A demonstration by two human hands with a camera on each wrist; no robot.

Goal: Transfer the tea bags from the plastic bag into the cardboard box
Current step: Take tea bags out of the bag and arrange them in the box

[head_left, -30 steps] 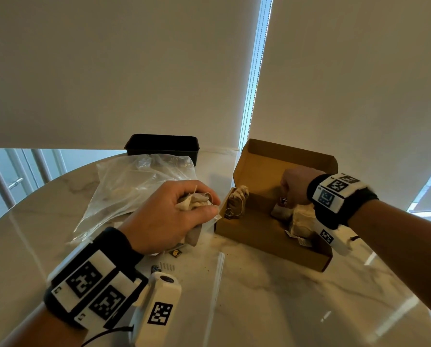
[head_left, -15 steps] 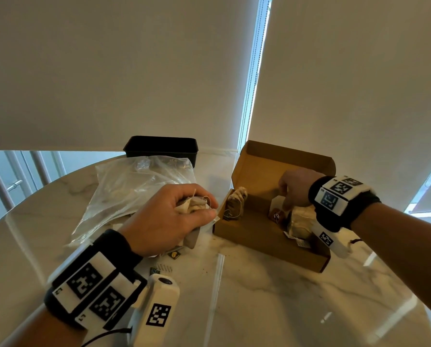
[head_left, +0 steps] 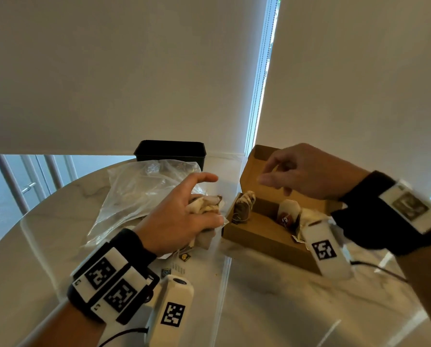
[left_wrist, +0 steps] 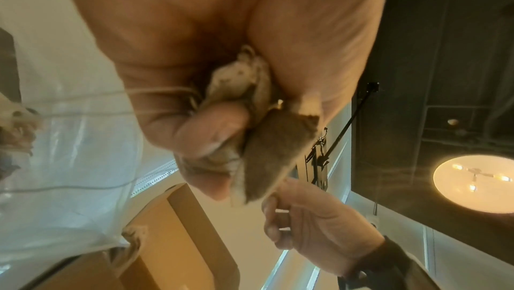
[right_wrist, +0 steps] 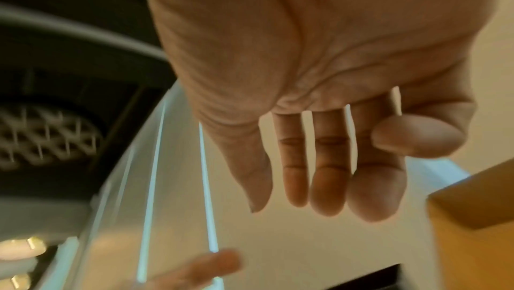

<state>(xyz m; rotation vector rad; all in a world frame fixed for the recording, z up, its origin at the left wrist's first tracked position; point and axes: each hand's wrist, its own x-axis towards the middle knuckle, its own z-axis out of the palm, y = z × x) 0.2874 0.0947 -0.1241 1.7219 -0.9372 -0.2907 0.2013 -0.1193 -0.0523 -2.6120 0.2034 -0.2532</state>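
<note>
My left hand (head_left: 184,211) grips a bunch of tea bags (head_left: 204,205) just left of the open cardboard box (head_left: 264,236), its index finger stretched out. The left wrist view shows the fingers curled round the tea bags (left_wrist: 267,141). My right hand (head_left: 297,171) hovers above the box with relaxed, empty fingers (right_wrist: 319,174). Inside the box a brown tea bag (head_left: 244,206) leans at the left end and pale tea bags (head_left: 290,214) stand further right. The clear plastic bag (head_left: 139,194) lies crumpled behind my left hand.
A black rectangular tub (head_left: 170,152) stands behind the plastic bag by the window blind. Small paper tags (head_left: 184,257) lie on the round marble table (head_left: 259,309) beneath my left wrist.
My right hand has let go of a tea bag in the box and risen above it, moving left. My left index finger has straightened off the bunch.
</note>
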